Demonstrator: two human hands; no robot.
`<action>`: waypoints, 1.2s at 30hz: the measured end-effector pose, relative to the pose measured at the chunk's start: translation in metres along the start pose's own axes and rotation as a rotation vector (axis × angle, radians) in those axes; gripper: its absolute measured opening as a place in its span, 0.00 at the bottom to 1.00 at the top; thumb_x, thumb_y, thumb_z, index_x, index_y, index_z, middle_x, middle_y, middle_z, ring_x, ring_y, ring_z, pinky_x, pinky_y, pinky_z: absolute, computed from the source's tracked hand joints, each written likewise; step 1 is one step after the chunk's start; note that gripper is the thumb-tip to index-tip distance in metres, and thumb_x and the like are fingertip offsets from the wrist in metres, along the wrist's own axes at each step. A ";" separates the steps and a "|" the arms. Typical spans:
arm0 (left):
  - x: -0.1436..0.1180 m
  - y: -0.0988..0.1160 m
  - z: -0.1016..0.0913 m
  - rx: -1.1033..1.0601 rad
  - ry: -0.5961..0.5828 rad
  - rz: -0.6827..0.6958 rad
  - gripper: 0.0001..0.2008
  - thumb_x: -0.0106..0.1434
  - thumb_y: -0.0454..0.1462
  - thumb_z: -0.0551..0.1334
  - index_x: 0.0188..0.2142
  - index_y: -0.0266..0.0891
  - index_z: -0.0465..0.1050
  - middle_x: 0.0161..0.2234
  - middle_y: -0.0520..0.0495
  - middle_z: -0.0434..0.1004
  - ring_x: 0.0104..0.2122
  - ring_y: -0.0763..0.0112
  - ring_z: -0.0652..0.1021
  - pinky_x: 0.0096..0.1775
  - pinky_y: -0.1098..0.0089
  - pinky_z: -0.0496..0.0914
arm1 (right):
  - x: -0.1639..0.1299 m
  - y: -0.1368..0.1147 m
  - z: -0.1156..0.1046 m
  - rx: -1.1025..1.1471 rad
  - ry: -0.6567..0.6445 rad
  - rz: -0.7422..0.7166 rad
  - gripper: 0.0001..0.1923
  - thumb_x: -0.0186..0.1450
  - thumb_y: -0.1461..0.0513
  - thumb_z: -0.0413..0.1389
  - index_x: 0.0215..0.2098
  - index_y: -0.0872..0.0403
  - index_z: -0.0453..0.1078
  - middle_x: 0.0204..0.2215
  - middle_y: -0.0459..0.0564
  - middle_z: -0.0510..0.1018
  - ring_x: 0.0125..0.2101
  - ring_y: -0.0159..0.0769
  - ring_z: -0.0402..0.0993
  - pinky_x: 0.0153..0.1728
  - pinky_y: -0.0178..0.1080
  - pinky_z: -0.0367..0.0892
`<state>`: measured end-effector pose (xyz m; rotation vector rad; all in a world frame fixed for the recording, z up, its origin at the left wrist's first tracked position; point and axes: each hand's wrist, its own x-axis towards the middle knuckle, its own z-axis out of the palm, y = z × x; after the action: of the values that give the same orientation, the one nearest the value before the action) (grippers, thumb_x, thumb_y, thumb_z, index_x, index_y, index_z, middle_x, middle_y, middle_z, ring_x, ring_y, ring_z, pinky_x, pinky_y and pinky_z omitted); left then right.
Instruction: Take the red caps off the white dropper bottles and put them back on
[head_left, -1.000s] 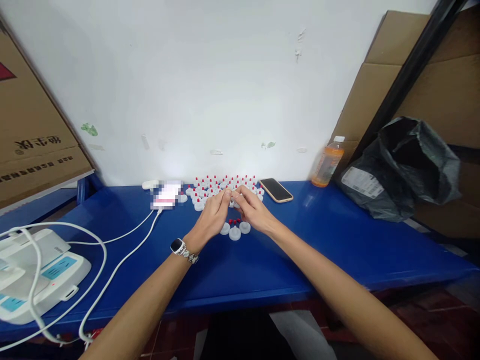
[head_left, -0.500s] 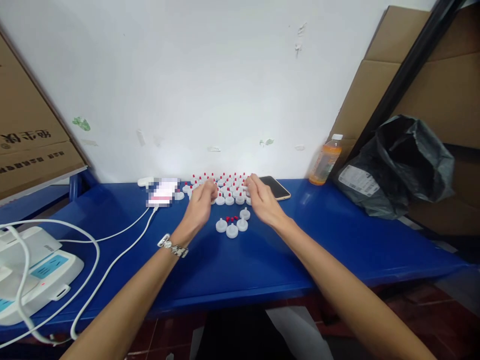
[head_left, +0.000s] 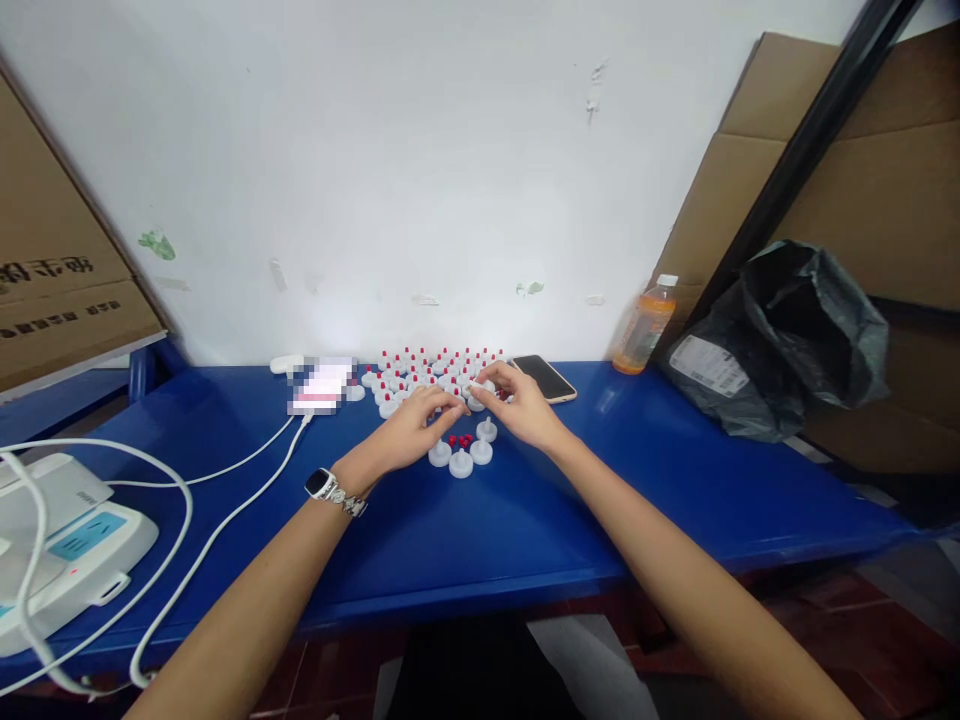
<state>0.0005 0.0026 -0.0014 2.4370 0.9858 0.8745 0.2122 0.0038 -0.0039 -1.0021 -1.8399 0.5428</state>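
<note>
Many small white caps with red tips [head_left: 420, 368] stand in rows on the blue table [head_left: 465, 530] near the wall. In front of them lie a few plain white caps [head_left: 460, 462] and tiny loose red tips [head_left: 460, 440]. My left hand [head_left: 411, 430], with a watch on the wrist, and my right hand [head_left: 517, 408] meet fingertip to fingertip just above the loose caps. Between the fingertips is a small white cap [head_left: 474, 388], pinched by my right hand; what my left fingers hold is too small to tell.
A smartphone [head_left: 544, 378] lies right of the caps, an orange drink bottle [head_left: 643, 325] farther right, then a black plastic bag [head_left: 795, 335]. A white device [head_left: 321, 385] with cables sits left of the caps. A white machine [head_left: 60, 545] is at the left edge. Cardboard boxes flank both sides.
Both hands were spread apart over the rows of caps half a second ago. They have come back together in front of the rows, fingertips touching.
</note>
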 end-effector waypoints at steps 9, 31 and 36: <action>-0.004 -0.008 -0.023 0.060 0.239 -0.100 0.16 0.70 0.44 0.53 0.35 0.39 0.74 0.33 0.47 0.76 0.34 0.65 0.73 0.36 0.66 0.65 | 0.003 -0.017 0.029 -0.010 -0.147 0.019 0.05 0.62 0.60 0.60 0.32 0.54 0.74 0.23 0.43 0.73 0.27 0.32 0.67 0.34 0.37 0.62; -0.016 -0.047 -0.031 0.296 0.122 -0.269 0.08 0.65 0.39 0.59 0.39 0.38 0.74 0.34 0.45 0.75 0.33 0.63 0.74 0.35 0.65 0.66 | 0.015 -0.007 0.033 -0.174 -0.105 0.028 0.09 0.64 0.61 0.56 0.32 0.55 0.78 0.29 0.46 0.82 0.29 0.32 0.71 0.36 0.37 0.62; -0.012 -0.048 -0.028 0.282 0.138 -0.253 0.04 0.64 0.36 0.60 0.34 0.38 0.72 0.32 0.45 0.75 0.33 0.63 0.75 0.35 0.65 0.66 | 0.014 -0.007 0.033 -0.158 -0.090 0.036 0.10 0.64 0.61 0.55 0.30 0.55 0.77 0.28 0.46 0.82 0.29 0.33 0.71 0.35 0.37 0.62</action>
<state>-0.0489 0.0300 -0.0114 2.4230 1.5232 0.8732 0.1769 0.0127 -0.0068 -1.1336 -1.9723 0.4757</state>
